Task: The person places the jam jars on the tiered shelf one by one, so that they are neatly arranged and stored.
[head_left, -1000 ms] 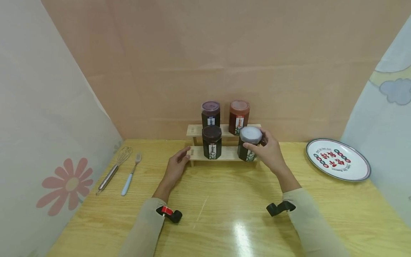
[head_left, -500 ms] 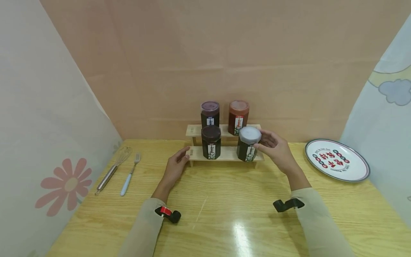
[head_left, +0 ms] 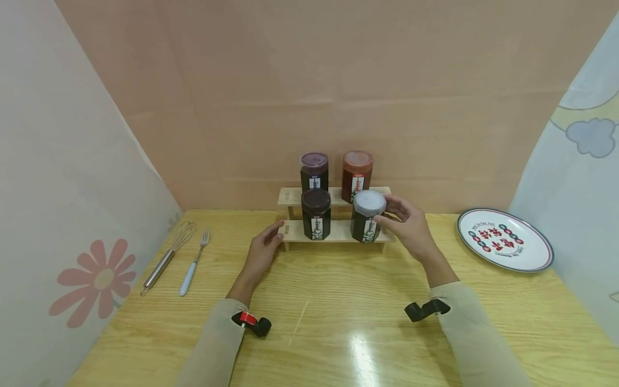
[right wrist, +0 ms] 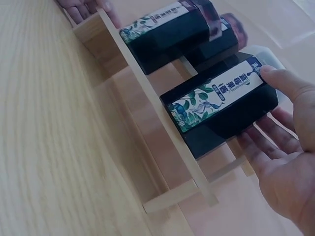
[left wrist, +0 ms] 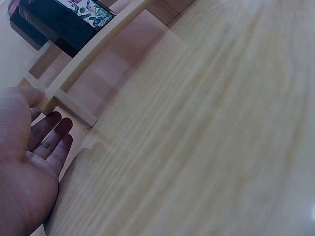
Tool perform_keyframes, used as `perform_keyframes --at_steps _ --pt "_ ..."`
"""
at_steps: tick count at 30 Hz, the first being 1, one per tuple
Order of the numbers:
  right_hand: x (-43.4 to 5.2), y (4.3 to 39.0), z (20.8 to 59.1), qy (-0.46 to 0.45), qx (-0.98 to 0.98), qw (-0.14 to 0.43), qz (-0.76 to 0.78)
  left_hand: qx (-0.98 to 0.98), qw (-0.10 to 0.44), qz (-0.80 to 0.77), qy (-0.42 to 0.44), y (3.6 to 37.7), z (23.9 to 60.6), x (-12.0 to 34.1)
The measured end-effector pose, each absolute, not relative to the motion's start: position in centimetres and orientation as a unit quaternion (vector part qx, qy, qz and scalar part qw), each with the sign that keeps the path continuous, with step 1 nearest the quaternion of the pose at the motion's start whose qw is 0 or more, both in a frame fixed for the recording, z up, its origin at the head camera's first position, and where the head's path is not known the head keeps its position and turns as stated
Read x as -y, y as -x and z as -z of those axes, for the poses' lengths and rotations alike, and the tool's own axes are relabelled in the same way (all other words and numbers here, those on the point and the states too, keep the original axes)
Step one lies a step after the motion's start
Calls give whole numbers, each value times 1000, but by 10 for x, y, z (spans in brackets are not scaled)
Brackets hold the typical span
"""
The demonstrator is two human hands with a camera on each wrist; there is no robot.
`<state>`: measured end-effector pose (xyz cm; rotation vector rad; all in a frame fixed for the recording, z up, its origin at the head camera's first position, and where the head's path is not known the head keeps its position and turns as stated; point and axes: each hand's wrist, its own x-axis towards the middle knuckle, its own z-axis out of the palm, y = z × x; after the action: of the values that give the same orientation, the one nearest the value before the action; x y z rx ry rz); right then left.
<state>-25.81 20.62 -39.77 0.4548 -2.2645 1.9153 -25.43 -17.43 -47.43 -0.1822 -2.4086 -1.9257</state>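
Observation:
A two-step wooden display shelf bears jam jars on both steps. My right hand grips the white-lidded dark jar at the right of the lower step, thumb on its front, other fingers along its right side. In the right wrist view this jar stands upright on the step, its label facing front. My left hand holds the left end of the lower step; in the left wrist view the thumb touches the step's corner and several fingers lie below it. A dark-lidded jar stands left of the white-lidded one.
On the upper step are a purple-lidded jar and a red-lidded jar. A whisk and a blue-handled fork lie at the left. A white oval plate lies at the right, near the side wall.
The white-lidded jar has shifted a little left along the lower step. My right hand drew back rightward, then came left again onto the jar. My left hand stays at the shelf's end.

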Motion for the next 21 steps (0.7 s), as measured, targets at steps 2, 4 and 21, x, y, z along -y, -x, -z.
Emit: perform_keyframes --at_steps 2,4,21 --pt "-203 259 399 -149 751 73 -639 779 27 624 62 255 475 175" --pt "-199 258 400 -146 749 80 -641 777 25 625 67 255 475 175" --pt "-170 257 404 -128 746 131 -640 776 26 626 65 254 475 174"
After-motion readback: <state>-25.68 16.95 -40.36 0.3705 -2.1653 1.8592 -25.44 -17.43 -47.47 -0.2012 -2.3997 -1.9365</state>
